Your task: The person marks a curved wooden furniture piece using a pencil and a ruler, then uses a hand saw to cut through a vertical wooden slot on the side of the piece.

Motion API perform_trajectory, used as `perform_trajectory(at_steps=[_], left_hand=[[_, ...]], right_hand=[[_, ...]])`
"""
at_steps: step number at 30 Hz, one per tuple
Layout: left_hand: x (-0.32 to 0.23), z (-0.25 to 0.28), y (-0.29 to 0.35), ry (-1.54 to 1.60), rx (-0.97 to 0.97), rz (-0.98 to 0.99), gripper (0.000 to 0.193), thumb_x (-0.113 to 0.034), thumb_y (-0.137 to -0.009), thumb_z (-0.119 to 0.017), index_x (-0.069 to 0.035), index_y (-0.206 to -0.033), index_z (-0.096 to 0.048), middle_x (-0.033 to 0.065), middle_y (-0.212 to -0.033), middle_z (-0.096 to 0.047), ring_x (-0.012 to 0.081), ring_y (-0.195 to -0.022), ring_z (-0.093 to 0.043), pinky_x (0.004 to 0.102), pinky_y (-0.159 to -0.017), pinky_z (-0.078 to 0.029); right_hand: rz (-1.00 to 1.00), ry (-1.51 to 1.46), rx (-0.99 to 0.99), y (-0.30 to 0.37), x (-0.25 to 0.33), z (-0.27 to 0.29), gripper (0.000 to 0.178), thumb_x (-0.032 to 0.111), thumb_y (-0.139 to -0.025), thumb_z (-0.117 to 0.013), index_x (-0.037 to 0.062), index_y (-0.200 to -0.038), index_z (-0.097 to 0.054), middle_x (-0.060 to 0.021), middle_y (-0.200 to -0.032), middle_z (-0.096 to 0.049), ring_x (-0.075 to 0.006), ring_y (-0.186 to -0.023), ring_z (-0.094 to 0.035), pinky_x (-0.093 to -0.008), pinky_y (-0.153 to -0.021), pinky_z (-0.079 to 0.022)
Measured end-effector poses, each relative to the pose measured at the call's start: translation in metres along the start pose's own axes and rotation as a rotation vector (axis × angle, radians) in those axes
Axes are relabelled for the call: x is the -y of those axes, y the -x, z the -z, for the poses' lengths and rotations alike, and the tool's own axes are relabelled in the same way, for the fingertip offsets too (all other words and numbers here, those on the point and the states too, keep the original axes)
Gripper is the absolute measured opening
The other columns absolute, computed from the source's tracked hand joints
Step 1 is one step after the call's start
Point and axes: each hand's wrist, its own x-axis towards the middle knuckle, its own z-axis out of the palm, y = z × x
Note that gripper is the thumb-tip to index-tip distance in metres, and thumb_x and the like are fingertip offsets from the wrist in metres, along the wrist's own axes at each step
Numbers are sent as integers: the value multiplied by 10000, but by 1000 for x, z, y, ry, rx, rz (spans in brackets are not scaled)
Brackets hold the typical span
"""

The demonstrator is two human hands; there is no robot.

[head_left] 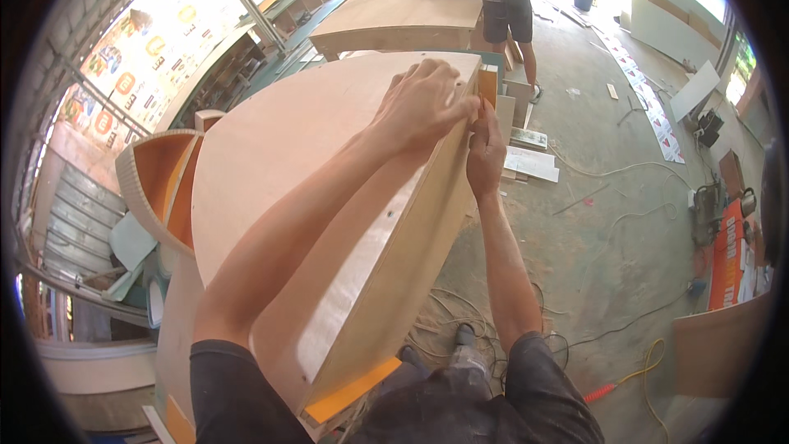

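A large pale wooden panel (271, 140) with a curved left side lies in front of me as the top of a box-like piece. My left hand (423, 103) rests on its far right corner, fingers bent on the surface and thumb reaching over the edge. Just beside that thumb, my right hand (489, 144) pinches a narrow orange strip (488, 87) against the side of the corner. The fingertips of both hands nearly meet, and their exact contact is partly hidden. Another orange strip end (353, 391) sticks out by the panel's near corner.
Beyond the panel a wooden box table (403, 21) stands, with a person (505, 0) working at it. A curved orange-lined piece (160, 185) is at left. Cables (452, 304) lie around my feet; a red coiled hose (600, 393) and board offcuts (530, 163) lie on the right.
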Motion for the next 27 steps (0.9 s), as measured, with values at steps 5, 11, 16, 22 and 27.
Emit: perform_trajectory(at_steps=[5, 11, 16, 22, 27], left_hand=[[74, -43, -48, -335, -65, 0, 464, -365, -1054, -502, -4, -1323, -618, 202, -1380, -607, 357, -1365, -522, 490, -1144, -396], [72, -39, -65, -313, 195, -14, 444, -340, -1063, -475, -14, -1329, -617, 197, -1396, -608, 370, -1303, -558, 470, -1106, -416], [43, -32, -67, -196, 164, -34, 503, -372, -1064, -501, 48, -1325, -594, 226, -1310, -636, 368, -1245, -578, 426, -1064, -429], [50, -37, -71, -89, 142, 35, 498, -376, -1079, -487, 58, -1290, -607, 204, -1236, -652, 280, -1168, -600, 373, -1028, -440], [51, -37, -75, -101, 188, -47, 482, -375, -1084, -491, 52, -1271, -613, 173, -1173, -663, 239, -1118, -603, 352, -1008, -441]], right_hand=[[90, -61, -62, -14, 5, -24, 404, 79, -1068, -525, 53, -1466, -589, -200, -1327, -686, -283, -1239, -662, -374, -1012, -516], [150, 4, -97, -20, -14, -13, 379, 42, -1027, -598, 60, -1401, -658, -162, -1166, -750, -240, -994, -695, -346, -894, -543], [225, -27, -143, -32, -19, -15, 395, 12, -996, -635, 65, -1385, -673, -143, -966, -741, -215, -786, -639, -353, -777, -526], [152, -47, -80, -32, -25, -15, 378, 17, -1028, -587, 36, -1399, -655, -136, -1022, -713, -206, -883, -667, -328, -815, -528], [169, -97, -136, -30, -29, -15, 414, -8, -982, -644, 75, -1386, -680, -98, -787, -622, -173, -698, -569, -321, -673, -489]])
